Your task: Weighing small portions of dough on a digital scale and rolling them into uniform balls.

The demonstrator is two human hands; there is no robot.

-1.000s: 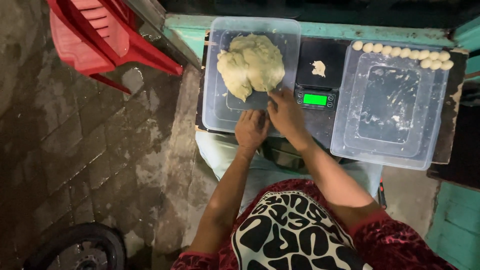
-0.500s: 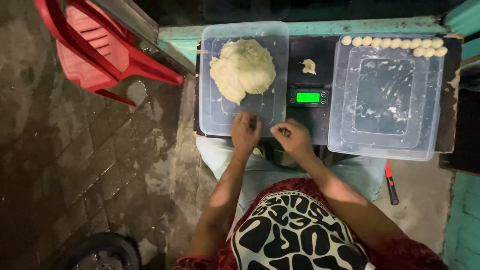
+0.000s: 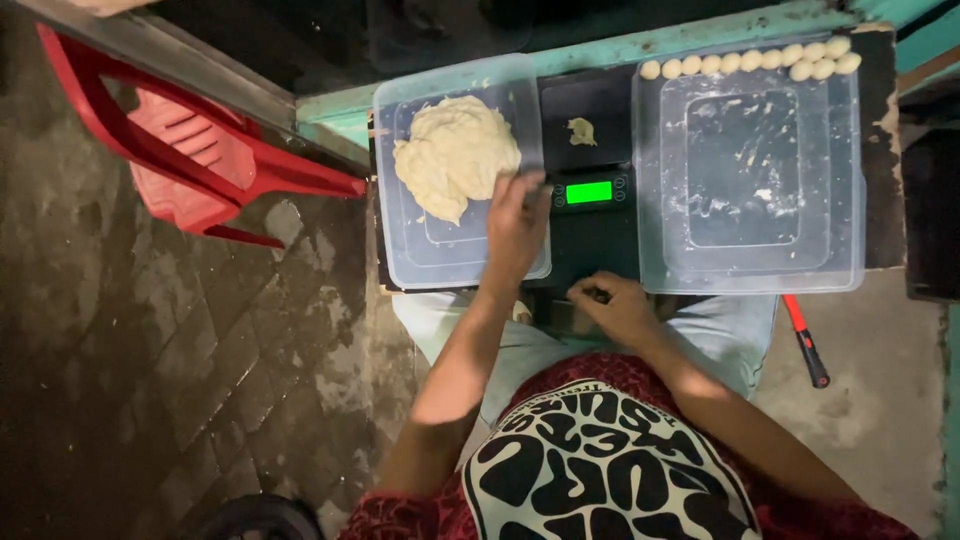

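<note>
Nearest, the right hand [image 3: 612, 305] rests curled at the near edge of the table [image 3: 890, 200], whether it holds anything I cannot tell. Farther and to the left, the left hand [image 3: 517, 225] reaches into the clear tub [image 3: 420, 265], fingers loosely spread and empty. The dough lump [image 3: 452, 155] lies just beyond and left of its fingertips, so this hand is nearer.

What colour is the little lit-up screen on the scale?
The scale's screen glows bright green, seen in the head view, just right of the left hand.
</note>
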